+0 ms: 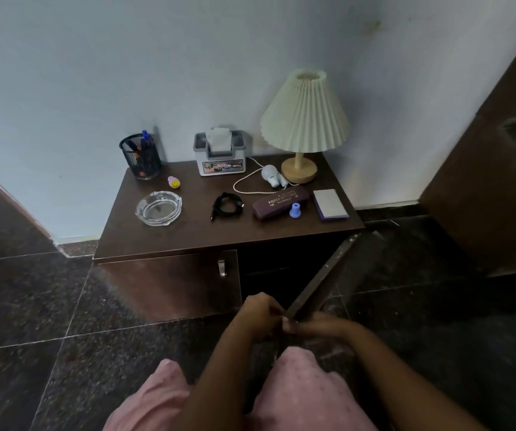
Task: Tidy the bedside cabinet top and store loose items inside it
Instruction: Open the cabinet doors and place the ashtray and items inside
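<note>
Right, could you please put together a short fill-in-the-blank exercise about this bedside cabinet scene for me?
1. The left hand and the right hand both grip the edge of the open ____ of the cabinet.
2. The coiled cable lying between the glass ashtray and the glasses case is ____ in colour.
3. The lamp stands to the right of the ____ box.
Missing words: door; black; tissue.
</note>
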A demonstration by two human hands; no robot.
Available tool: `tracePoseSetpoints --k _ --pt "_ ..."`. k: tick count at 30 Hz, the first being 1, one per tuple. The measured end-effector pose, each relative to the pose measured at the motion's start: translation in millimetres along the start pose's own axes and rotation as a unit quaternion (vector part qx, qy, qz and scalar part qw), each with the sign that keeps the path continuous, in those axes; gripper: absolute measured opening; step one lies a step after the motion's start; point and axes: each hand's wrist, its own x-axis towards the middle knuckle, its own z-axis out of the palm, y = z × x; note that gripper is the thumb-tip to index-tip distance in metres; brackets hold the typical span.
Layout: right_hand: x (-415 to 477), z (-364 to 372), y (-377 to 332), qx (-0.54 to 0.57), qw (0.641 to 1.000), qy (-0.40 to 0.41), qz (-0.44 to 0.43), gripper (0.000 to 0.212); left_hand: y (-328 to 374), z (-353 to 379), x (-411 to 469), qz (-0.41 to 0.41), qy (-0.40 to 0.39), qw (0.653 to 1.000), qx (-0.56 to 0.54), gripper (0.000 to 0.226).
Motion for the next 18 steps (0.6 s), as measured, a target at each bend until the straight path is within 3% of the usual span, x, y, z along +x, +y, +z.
tracePoseSetpoints --k 2,4,6,8,14,18 --pt "-16 -7 5 0.077 0.994 0.067 0.032 0.078 5 11 -3 0.029 -0.054 0.998 -0.018 0.025" --pt "-21 -15 8 0.115 0.978 0.174 0.025 0.086 15 32 -2 0.050 -0.151 0.987 -0.006 0.033" --pt "-16 -25 10 0.014 0.949 0.312 0.030 0.090 28 54 -2 0.046 -0.247 0.968 0.007 0.041" --pt "-12 -34 12 -0.086 0.908 0.407 0.047 0.086 42 64 4 0.055 -0.310 0.945 -0.085 0.045" --pt "-1 -36 30 -0.202 0.854 0.476 0.052 0.077 55 71 34 0.127 -0.286 0.949 -0.041 0.050" --pt "-6 -50 42 -0.271 0.828 0.489 0.041 0.066 71 70 38 0.132 -0.279 0.945 -0.107 0.064"
